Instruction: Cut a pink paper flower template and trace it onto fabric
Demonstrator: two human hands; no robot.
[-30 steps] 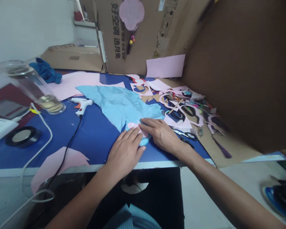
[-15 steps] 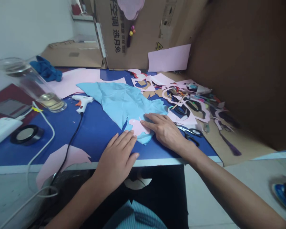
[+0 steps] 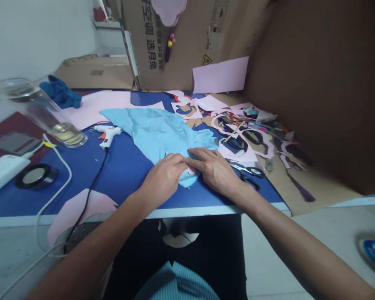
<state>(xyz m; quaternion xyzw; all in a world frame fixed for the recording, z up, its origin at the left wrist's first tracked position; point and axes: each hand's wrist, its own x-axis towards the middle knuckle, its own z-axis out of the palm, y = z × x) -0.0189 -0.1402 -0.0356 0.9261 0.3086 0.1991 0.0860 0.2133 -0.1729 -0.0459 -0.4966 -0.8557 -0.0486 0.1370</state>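
A crumpled light blue cloth (image 3: 158,131) lies on the blue tabletop. Near its front end rests a small pink paper cutout (image 3: 190,170), mostly covered by my hands. My left hand (image 3: 165,175) is bent over the cutout, its fingers drawn together beside my right index finger; whatever its fingertips grip is hidden. My right hand (image 3: 217,171) lies flat with fingers stretched out, the index finger pressing on the cutout and the others on the cloth. Just right of it is a pair of scissors (image 3: 245,170) with black handles.
A white glue gun (image 3: 108,135) lies left of the cloth, its black cord running off the front edge. Beyond it stand a glass of liquid (image 3: 67,133) and a tape roll (image 3: 36,176). Paper scraps (image 3: 237,154) and tools clutter the right. Cardboard (image 3: 181,54) walls the back.
My left hand has moved up and right from the cutout's near-left edge and now covers most of it, with its fingers bent. The right hand stays in place.
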